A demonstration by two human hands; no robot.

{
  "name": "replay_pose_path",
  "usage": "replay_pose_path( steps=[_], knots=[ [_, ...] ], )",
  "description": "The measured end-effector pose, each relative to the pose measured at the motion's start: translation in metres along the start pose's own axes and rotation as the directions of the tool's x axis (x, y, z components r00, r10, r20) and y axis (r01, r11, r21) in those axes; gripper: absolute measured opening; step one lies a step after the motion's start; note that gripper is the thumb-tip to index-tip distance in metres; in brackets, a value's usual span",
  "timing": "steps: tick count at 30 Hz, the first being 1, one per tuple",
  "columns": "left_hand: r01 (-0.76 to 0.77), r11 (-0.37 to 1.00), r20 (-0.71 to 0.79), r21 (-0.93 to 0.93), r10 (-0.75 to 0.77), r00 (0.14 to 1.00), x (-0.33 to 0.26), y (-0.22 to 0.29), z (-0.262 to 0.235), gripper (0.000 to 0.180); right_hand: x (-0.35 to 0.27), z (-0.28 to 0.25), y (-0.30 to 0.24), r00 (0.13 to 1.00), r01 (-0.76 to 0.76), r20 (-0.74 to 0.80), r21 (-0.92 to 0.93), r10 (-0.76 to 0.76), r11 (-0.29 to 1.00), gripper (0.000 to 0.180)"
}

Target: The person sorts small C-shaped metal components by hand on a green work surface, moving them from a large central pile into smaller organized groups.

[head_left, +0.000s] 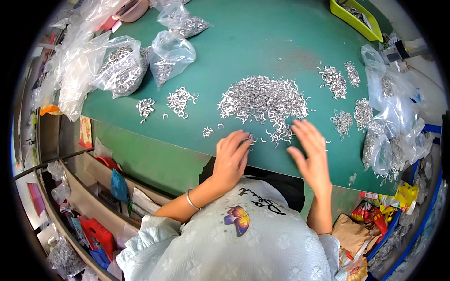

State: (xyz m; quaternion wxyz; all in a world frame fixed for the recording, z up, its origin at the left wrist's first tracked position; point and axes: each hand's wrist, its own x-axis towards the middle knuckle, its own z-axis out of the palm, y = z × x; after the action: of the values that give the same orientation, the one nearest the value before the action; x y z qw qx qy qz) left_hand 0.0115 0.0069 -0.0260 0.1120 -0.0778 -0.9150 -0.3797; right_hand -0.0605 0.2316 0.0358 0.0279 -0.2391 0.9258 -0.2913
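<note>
**Both hands at the near edge of the hook pile**

I see the big pile of small silver hooks (265, 100) spread loose on the green table (248, 42), a little beyond both hands. Its near fringe trails down toward the table's front edge, and that fringe lies between the two hands.

My left hand (232, 157) rests palm down, fingers (241, 140) loosely together, the tips touching a few stray hooks at the pile's lower left. It grips nothing. A thin bracelet (191, 200) sits on that wrist.

My right hand (311, 152) is flat and open, fingers spread, tips just on the pile's lower right edge. Nothing is held there either.

Outward: two smaller heaps of hooks (180, 100) lie left of the main pile, well apart from the left hand. More small heaps (335, 79) lie to the right, beyond the right hand. Clear plastic bags (124, 65) part-filled with hooks crowd the far left of the table; more bags (393, 122) sit at the right edge. A yellow-green tray (356, 21) stands at the far right corner.
</note>
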Motion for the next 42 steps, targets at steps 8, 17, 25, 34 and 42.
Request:
replay_pose_path(
  steps=[8,17,25,34,42],
  knots=[
    [0.032,0.999,-0.014,0.007,-0.032,0.999,0.006,0.003,-0.009,0.039,-0.016,0.022,-0.023,0.942,0.054,0.335,-0.033,-0.040,0.998,0.080],
    [0.015,1.000,0.000,-0.020,-0.015,1.000,0.006,0.008,0.000,0.036,-0.003,0.054,-0.017,0.996,0.088,0.014,-0.118,-0.087,0.989,0.044],
    [0.028,0.999,-0.046,0.026,-0.027,0.999,0.010,-0.001,0.001,0.033,-0.007,0.062,-0.009,0.982,0.157,-0.098,-0.053,-0.161,0.986,0.022],
    [0.056,0.998,-0.069,-0.020,-0.058,0.996,0.014,0.001,-0.003,0.035,-0.013,0.061,-0.024,0.995,0.096,0.005,-0.193,-0.097,0.976,0.031],
    [0.057,0.998,-0.057,-0.018,-0.058,0.997,0.009,0.003,-0.001,0.035,-0.022,0.066,-0.031,0.998,0.058,0.020,-0.173,-0.055,0.983,0.030]
  ],
)
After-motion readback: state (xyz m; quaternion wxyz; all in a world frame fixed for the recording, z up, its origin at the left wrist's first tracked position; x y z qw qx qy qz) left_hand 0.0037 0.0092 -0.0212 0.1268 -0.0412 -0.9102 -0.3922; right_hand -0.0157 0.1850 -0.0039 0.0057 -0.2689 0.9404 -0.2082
